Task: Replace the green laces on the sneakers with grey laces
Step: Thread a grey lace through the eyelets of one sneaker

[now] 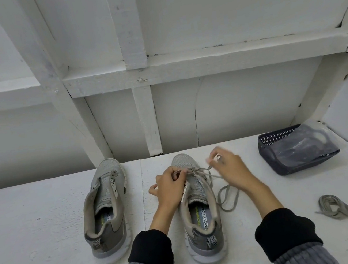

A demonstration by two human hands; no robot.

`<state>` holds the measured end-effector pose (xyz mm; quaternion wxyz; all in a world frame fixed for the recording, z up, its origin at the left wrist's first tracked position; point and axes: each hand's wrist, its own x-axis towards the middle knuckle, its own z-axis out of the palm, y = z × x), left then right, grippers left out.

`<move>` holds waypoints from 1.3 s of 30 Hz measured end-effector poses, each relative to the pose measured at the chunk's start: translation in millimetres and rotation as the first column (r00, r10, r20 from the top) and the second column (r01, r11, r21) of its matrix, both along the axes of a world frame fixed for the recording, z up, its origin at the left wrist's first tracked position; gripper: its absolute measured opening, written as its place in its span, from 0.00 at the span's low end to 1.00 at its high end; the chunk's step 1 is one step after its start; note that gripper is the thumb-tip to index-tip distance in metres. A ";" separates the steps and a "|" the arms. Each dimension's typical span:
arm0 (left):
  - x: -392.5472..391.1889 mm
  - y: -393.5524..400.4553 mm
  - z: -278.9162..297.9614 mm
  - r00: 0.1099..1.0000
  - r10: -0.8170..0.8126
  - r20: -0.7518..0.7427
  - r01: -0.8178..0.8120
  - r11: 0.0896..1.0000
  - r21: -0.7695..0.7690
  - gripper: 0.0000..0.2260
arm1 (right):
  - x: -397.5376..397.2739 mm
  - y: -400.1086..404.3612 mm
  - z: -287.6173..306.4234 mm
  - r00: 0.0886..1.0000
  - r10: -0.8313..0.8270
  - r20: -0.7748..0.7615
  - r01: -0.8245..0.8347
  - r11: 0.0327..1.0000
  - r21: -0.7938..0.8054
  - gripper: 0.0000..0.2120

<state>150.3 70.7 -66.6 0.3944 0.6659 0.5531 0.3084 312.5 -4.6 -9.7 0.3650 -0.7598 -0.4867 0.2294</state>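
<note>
Two grey sneakers stand on the white table, toes pointing away. The left sneaker (pixel 108 209) has bare eyelets and no lace. A grey lace (pixel 227 198) runs through the front eyelets of the right sneaker (pixel 199 215) and loops onto the table at its right. My left hand (pixel 169 187) pinches the lace at the left eyelet row near the toe. My right hand (pixel 228 166), blurred, pinches the other end of the lace above and to the right of the toe. A second grey lace (pixel 333 206) lies bundled on the table at the right.
A dark perforated basket (pixel 280 140) holding a clear plastic bag stands at the back right of the table. A white framed wall rises directly behind the sneakers. A seam runs across the table between the two shoes.
</note>
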 end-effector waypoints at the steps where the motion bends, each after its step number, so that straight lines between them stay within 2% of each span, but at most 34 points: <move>1: -1.1 0.3 0.7 0.999 0.024 0.025 -0.024 1.000 0.001 0.09 | -4.1 0.2 -11.1 0.992 0.071 0.101 -0.061 0.993 -0.097 0.05; 2: -2.6 0.6 2.5 0.998 0.039 0.057 -0.039 0.999 -0.002 0.09 | -8.1 -0.3 -20.5 0.985 0.107 0.132 -0.085 0.984 -0.158 0.04; 4: -7.9 6.1 3.2 0.983 0.052 0.176 -0.042 0.997 -0.061 0.09 | -13.0 -0.8 -31.0 0.993 0.068 0.099 -0.051 0.984 -0.169 0.05; 7: -17.7 19.5 10.1 0.940 0.043 0.339 0.013 0.987 -0.162 0.10 | -12.2 0.3 -30.9 1.000 -0.004 -0.030 0.001 0.996 -0.087 0.11; 9: -22.6 27.7 18.4 0.928 0.036 0.370 0.042 0.979 -0.200 0.11 | -9.0 1.8 -27.0 0.980 -0.058 -0.190 0.051 0.998 -0.038 0.14; 12: -29.3 35.9 25.8 0.931 0.002 0.364 0.076 0.977 -0.201 0.14 | -6.0 4.1 -22.1 0.873 -0.098 -0.477 0.120 0.993 0.014 0.12; 15: -34.9 40.6 27.1 0.938 -0.013 0.347 0.094 0.971 -0.218 0.15 | -3.2 5.0 -16.4 0.736 -0.106 -0.668 0.258 0.957 0.133 0.11; 18: -33.5 39.3 25.8 0.932 -0.069 0.355 0.153 0.965 -0.214 0.15 | 2.2 1.1 -10.6 0.671 -0.096 -0.736 0.365 0.906 0.215 0.10; 20: -28.9 34.6 24.8 0.914 -0.124 0.386 0.218 0.953 -0.211 0.13 | 3.5 -1.3 -12.3 0.708 -0.121 -0.696 0.384 0.893 0.235 0.10; 21: -25.9 32.5 23.6 0.908 -0.159 0.388 0.251 0.947 -0.200 0.12 | 3.9 -2.1 -14.3 0.766 -0.146 -0.626 0.365 0.900 0.236 0.09; 23: -20.2 29.5 19.7 0.902 -0.211 0.377 0.293 0.940 -0.176 0.12 | 2.3 -3.6 -17.3 0.917 -0.142 -0.374 0.228 0.954 0.196 0.08; 24: -18.0 28.1 18.4 0.899 -0.226 0.375 0.306 0.937 -0.169 0.12 | 1.0 -4.2 -19.6 0.969 -0.089 -0.230 0.124 0.982 0.143 0.07; 26: -14.2 26.4 15.8 0.895 -0.237 0.378 0.314 0.936 -0.156 0.11 | -3.8 -5.0 -25.6 0.999 0.040 0.012 -0.040 0.999 -0.013 0.07; 27: -12.3 25.1 16.0 0.893 -0.236 0.384 0.311 0.939 -0.145 0.11 | -6.4 -5.5 -27.2 0.994 0.072 0.083 -0.065 0.994 -0.089 0.07; 29: -10.3 23.3 14.2 0.894 -0.239 0.378 0.303 0.946 -0.118 0.10 | -9.4 -4.3 -30.7 0.991 0.063 0.119 -0.045 0.988 -0.148 0.08; 30: -9.7 22.6 13.3 0.897 -0.243 0.369 0.300 0.948 -0.105 0.09 | -9.7 -3.6 -31.6 0.997 0.034 0.063 -0.026 0.992 -0.121 0.08; 32: -9.9 21.3 10.9 0.906 -0.234 0.353 0.282 0.955 -0.089 0.07 | -9.2 -2.6 -28.8 0.987 -0.067 -0.145 0.066 0.998 -0.016 0.08; 34: -10.1 18.7 7.9 0.912 -0.214 0.350 0.257 0.963 -0.079 0.07 | -5.9 -5.6 -22.5 0.917 -0.188 -0.352 0.226 0.972 0.068 0.09; 36: -10.3 16.0 3.5 0.923 -0.183 0.339 0.218 0.973 -0.070 0.05 | -1.6 -9.9 -18.1 0.801 -0.236 -0.551 0.366 0.920 0.137 0.10; 38: -11.0 13.8 -1.9 0.931 -0.129 0.340 0.164 0.984 -0.076 0.04 | 1.1 -12.6 -13.9 0.624 -0.152 -0.767 0.447 0.874 0.191 0.11; 39: -11.5 11.9 -3.6 0.934 -0.106 0.340 0.141 0.987 -0.079 0.05 | 1.6 -13.1 -14.1 0.567 -0.111 -0.816 0.465 0.861 0.207 0.11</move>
